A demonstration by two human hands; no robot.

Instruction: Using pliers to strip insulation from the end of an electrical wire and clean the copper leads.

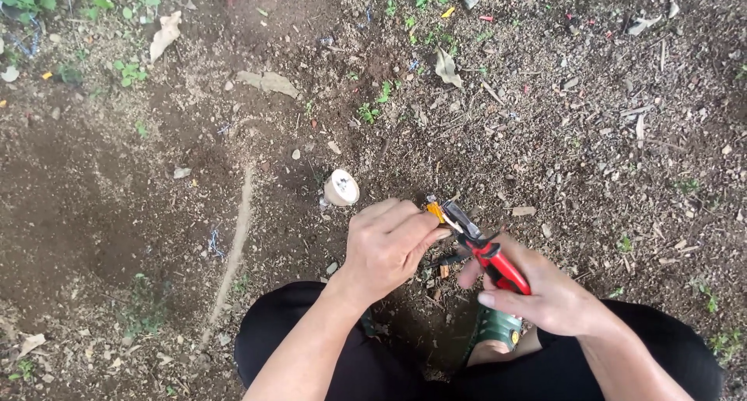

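Note:
My right hand (545,292) grips red-handled pruning shears (486,253), their metal blades pointing up-left. My left hand (385,245) pinches a small orange-yellow piece (434,209) right at the blade tips. What that piece is cannot be told. A short cut stump with a pale round face (341,188) sticks out of the soil just above my left hand. Both hands work low over bare ground, between my knees in black trousers.
Brown soil with dry leaves (447,68), twigs, small stones and little green weeds (373,105) lies all around. A green sandal (494,327) shows under my right hand. A thin root or stem (237,237) runs along the ground at left.

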